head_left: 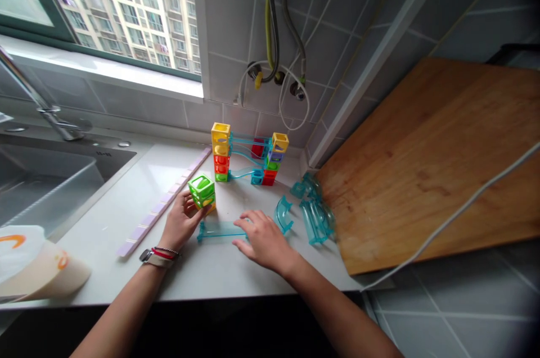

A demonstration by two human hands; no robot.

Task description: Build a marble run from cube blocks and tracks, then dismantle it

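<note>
My left hand (pixel 182 222) is closed around a small stack of hollow toy blocks, a green block (pixel 202 189) above a yellow one that is partly hidden by the fingers. In front of it a straight, see-through blue track piece (pixel 221 229) lies flat on the counter. Over that track's right end is my right hand (pixel 264 241), fingers and thumb apart; whether the fingertips touch the track I cannot tell. Behind both hands stands a toy structure: a left block tower (pixel 221 151) and a right block tower (pixel 273 164), joined by blue tracks (pixel 247 155).
A curved blue track (pixel 283 214) and a pile of blue pieces (pixel 315 217) lie to the right, beside a leaning wooden board (pixel 430 167). A pale purple strip (pixel 164 200) crosses the counter (pixel 169 276). At left are a sink (pixel 122 153) and a beige container (pixel 63 268).
</note>
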